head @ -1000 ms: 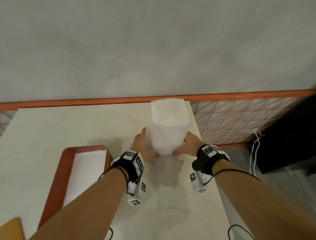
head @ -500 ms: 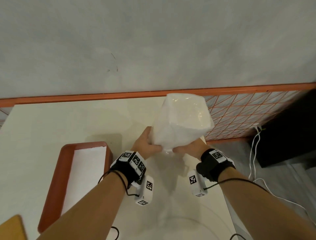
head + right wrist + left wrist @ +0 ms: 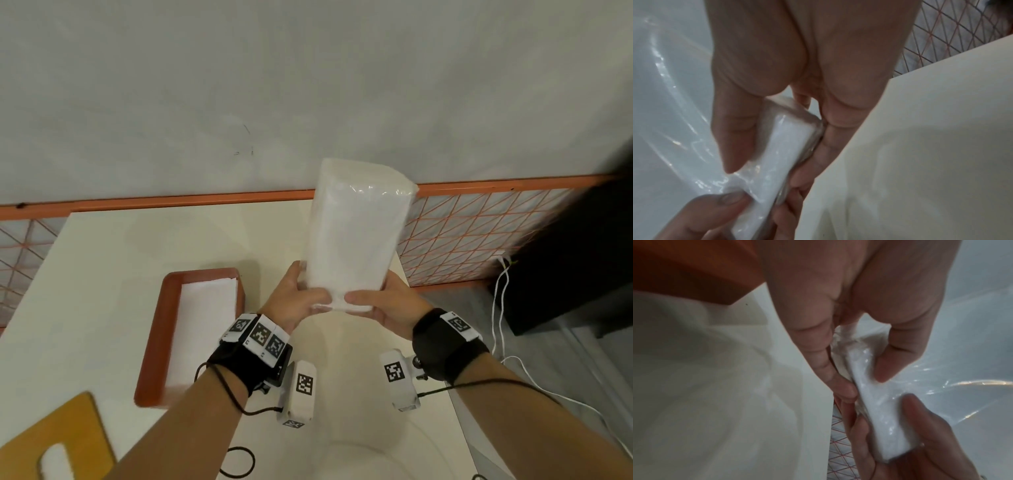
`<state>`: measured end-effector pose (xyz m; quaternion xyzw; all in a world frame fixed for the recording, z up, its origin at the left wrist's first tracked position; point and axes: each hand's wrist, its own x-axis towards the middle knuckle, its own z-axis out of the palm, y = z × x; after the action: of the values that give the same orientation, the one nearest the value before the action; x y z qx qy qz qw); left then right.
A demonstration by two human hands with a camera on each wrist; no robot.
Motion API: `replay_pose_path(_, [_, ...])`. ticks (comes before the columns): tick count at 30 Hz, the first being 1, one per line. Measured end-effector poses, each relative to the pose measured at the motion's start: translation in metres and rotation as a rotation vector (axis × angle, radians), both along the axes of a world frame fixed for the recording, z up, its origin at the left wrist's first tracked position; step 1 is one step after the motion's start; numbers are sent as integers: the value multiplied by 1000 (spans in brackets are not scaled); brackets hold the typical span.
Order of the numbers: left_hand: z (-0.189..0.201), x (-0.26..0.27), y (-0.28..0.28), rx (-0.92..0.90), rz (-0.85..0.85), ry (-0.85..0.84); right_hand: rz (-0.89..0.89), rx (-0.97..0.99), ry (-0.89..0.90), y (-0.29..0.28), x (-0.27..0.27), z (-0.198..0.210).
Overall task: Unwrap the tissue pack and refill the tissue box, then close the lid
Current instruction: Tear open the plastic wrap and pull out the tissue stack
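Both hands hold the tissue pack (image 3: 356, 233) in the air above the cream worktop (image 3: 113, 260), standing it on end so that its long axis runs from the hands up and away toward 12 o'clock, leaning slightly to 1 o'clock. The left hand (image 3: 294, 301) grasps the near bottom corner from about 8 o'clock, and the right hand (image 3: 383, 305) grasps the matching corner from 4 o'clock; the two thumbs meet on the near end face, almost touching. In both wrist views each hand has its thumb pressed on one broad face and its fingers curled behind the other, pinching the narrow end where the clear plastic film is gathered and crinkled. The wrapper looks unbroken, so the step in hand is judged to be finding a start for the tear at that lower end, the one nearest both hands and equally near to each. Pulling the thumbs apart would likely split the film there, though the thin plastic may stretch before it gives. The orange tissue box (image 3: 161, 329) lies open on the worktop at 8 o'clock from the hands, well apart from the pack, with white tissue inside, and its yellow lid (image 3: 68, 431) lies nearer the person at 7 o'clock.
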<state>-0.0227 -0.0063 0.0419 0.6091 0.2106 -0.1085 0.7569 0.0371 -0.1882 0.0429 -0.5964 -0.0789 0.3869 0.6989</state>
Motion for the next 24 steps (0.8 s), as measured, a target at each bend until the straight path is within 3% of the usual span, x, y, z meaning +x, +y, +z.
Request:
replay_pose_path(5, [18,-38,1,-32,8,40,-49,-42,-14,1,-37,18])
replay_pose_path(8, [28,-58,3,-18,-9,81,-206,-46,15,4,-62,25])
replay_pose_path(15, [42,-104,2,605,-268,93,-372,-108,239,15,-122,44])
replay_pose_path(17, [38,-115,10,763,-279,28,-403,-143,304,16,-135,47])
replay_pose_path(20, [39,-134,24,738,-289,-259,-401,-163,382,14,-149,54])
replay_pose_path(24, [42,-152,24,809,-669,-462,-341,-235,432,11,-157,66])
